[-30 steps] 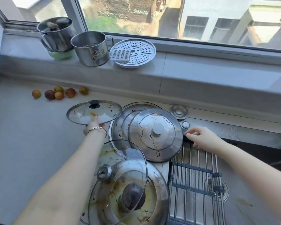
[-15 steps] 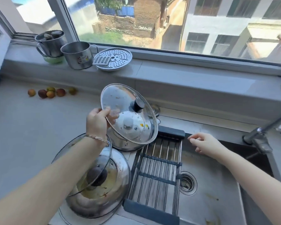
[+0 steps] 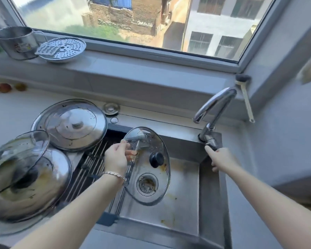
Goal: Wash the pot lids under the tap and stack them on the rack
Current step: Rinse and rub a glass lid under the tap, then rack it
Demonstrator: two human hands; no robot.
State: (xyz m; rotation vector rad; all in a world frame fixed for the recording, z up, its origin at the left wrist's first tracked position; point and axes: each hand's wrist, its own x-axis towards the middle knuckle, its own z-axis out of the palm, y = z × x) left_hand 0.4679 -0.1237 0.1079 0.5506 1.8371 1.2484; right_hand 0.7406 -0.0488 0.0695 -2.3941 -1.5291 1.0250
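Pinching the left rim of the glass pot lid point(image 3: 147, 166), the left grip point(image 3: 115, 159) has its thumb on top and its fingertips point(image 3: 131, 152) showing through the glass from below. It holds the lid tilted in the air over the steel sink point(image 3: 183, 203), with the lid's black knob point(image 3: 156, 159) facing up and greasy spots across the glass. The right grip point(image 3: 221, 158) reaches to the lever point(image 3: 212, 142) at the foot of the tap point(image 3: 215, 103) and touches it, but blur hides whether the fingers curl round it. A roll-up rack point(image 3: 92, 164) lies across the sink's left part, just beside the held lid. On the surface point(image 3: 11, 112) to the left a steel lid point(image 3: 74, 124) rests on a wider one. Nearer the camera, a second glass lid point(image 3: 16, 155) leans on a large soiled steel lid point(image 3: 48, 177). On the window ledge point(image 3: 133, 69) stand a steel mug point(image 3: 16, 42) and a perforated steamer plate point(image 3: 61, 49).
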